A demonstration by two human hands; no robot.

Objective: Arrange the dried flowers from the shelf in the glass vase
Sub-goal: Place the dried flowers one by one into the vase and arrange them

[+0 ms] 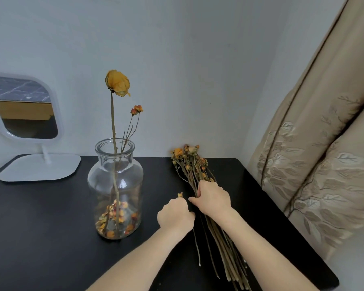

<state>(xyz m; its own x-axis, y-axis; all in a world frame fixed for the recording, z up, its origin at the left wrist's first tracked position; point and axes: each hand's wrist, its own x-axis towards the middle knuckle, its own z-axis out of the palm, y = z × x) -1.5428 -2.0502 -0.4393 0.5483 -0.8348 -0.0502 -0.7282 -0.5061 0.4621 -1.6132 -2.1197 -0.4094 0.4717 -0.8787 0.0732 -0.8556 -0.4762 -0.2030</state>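
Clear glass forms the one wide-mouthed vase (pixel 132 181), which stands upright on the matte black tabletop (pixel 40 227), left of both hands. Two stems rise from it: one tall dried yellow rose (pixel 117 82) and one thin branching sprig (pixel 137 109) tipped with two small orange buds. Loose orange and yellow petals (pixel 116 217) lie heaped on the vase's floor, too many to count.

One bundle of dried flowers (pixel 189 162) lies flat on the tabletop right of the vase, heads toward the wall; its stems overlap too much to count. The right hand (pixel 212 198) lies over the middle of the bundle, fingers curled down round the stems. The left hand (pixel 174 215), close beside it, has its fingers curled and pinches one thin flower (pixel 180 194), whose small pale bud shows above the fingertips.

One white-framed mirror (pixel 23 108) on a flat white base stands at the tabletop's far left. A pale grey-white wall (pixel 198 70) lies behind, and a beige curtain (pixel 324 154) embroidered with leaves hangs to the right.
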